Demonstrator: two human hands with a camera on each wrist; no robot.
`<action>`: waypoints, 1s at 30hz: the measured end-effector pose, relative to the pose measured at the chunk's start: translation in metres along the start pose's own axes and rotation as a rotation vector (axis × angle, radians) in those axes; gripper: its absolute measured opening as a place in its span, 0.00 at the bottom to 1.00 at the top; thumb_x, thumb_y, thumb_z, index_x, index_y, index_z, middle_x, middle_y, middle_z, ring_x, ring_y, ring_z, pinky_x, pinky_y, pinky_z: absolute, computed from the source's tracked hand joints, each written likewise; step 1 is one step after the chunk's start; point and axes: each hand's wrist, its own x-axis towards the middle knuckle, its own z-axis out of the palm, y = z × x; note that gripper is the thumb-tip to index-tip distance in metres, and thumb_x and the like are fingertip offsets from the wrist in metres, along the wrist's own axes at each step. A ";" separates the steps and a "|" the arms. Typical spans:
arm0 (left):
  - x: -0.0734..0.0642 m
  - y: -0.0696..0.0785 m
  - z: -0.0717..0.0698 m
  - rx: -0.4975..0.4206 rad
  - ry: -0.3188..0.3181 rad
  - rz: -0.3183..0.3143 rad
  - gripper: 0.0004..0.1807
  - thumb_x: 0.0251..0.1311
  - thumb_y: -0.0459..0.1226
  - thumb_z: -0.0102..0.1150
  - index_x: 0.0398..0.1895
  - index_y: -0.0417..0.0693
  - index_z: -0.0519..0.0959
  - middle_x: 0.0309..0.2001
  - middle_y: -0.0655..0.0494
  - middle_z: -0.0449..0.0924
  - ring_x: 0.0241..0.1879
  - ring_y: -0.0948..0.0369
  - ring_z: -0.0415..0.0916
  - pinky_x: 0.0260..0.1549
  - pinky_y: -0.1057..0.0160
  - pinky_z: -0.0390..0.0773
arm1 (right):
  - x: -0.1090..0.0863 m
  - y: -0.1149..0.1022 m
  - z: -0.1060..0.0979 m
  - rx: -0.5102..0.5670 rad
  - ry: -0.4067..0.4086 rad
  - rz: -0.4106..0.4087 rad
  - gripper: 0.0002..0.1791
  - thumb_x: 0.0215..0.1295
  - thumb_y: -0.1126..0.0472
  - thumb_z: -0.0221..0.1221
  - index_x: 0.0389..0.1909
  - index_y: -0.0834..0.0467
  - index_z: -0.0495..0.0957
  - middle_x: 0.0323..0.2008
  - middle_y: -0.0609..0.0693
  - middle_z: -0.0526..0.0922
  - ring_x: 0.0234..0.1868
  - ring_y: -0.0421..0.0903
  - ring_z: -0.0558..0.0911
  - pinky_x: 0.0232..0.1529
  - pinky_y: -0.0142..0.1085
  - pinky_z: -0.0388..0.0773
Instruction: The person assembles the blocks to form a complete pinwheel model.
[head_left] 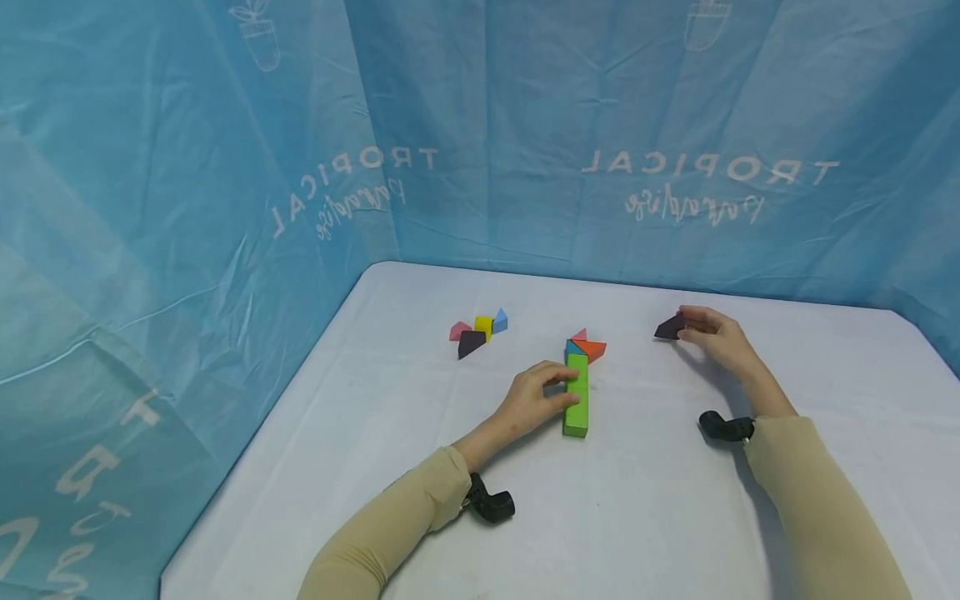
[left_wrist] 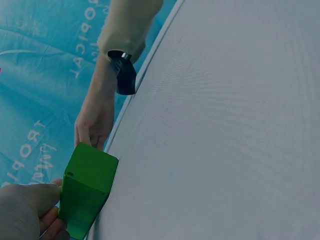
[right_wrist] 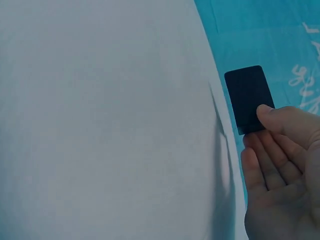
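Observation:
My left hand rests its fingertips and thumb against the left side and top of a row of green blocks, lying end to end. In the left wrist view, the near green block has the thumb touching its left side. At the row's far end lie a blue piece, an orange triangular block and a pink piece. To the right, my right hand pinches a black slanted block between thumb and fingers; the right wrist view shows its flat black face.
Left of the green row sits a cluster of a yellow block, a black block, a pink block and a light blue block. A white cloth covers the table. Blue printed curtains hang behind and at left.

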 end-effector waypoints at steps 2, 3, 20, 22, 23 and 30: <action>0.000 0.000 0.000 0.003 0.000 0.000 0.20 0.56 0.37 0.66 0.52 0.45 0.78 0.49 0.57 0.77 0.51 0.66 0.73 0.52 0.74 0.70 | 0.002 -0.005 0.002 0.027 -0.003 0.009 0.36 0.65 0.50 0.59 0.69 0.61 0.60 0.65 0.61 0.63 0.64 0.52 0.65 0.61 0.39 0.66; 0.000 -0.001 0.000 0.001 0.000 0.000 0.20 0.56 0.37 0.66 0.52 0.45 0.78 0.49 0.57 0.77 0.51 0.66 0.73 0.52 0.74 0.70 | 0.004 -0.008 0.003 0.040 -0.006 0.008 0.35 0.65 0.50 0.58 0.69 0.60 0.60 0.66 0.61 0.63 0.64 0.52 0.65 0.61 0.40 0.66; 0.000 0.001 -0.001 0.024 -0.011 0.003 0.20 0.57 0.40 0.66 0.53 0.46 0.78 0.50 0.58 0.77 0.52 0.66 0.73 0.51 0.74 0.70 | 0.034 -0.041 0.038 0.199 -0.071 -0.071 0.33 0.64 0.59 0.61 0.67 0.63 0.62 0.65 0.59 0.64 0.64 0.47 0.65 0.52 0.23 0.69; 0.000 0.001 -0.001 0.023 -0.010 0.001 0.20 0.57 0.39 0.66 0.53 0.46 0.78 0.50 0.58 0.77 0.52 0.65 0.73 0.51 0.74 0.70 | 0.037 -0.043 0.042 0.208 -0.089 -0.090 0.33 0.64 0.59 0.61 0.67 0.63 0.62 0.66 0.60 0.64 0.64 0.47 0.66 0.53 0.23 0.70; 0.000 0.001 0.000 0.023 -0.008 0.001 0.20 0.57 0.39 0.66 0.53 0.46 0.78 0.50 0.58 0.77 0.52 0.65 0.73 0.51 0.74 0.70 | 0.038 -0.044 0.044 0.208 -0.097 -0.097 0.33 0.64 0.60 0.61 0.67 0.64 0.61 0.66 0.60 0.64 0.64 0.47 0.66 0.53 0.24 0.70; -0.001 -0.001 -0.002 0.029 -0.006 0.014 0.20 0.56 0.39 0.66 0.53 0.45 0.78 0.50 0.57 0.77 0.51 0.65 0.73 0.51 0.75 0.70 | 0.047 -0.056 0.060 0.209 -0.143 -0.119 0.32 0.65 0.61 0.59 0.68 0.63 0.61 0.66 0.62 0.63 0.63 0.48 0.68 0.54 0.27 0.72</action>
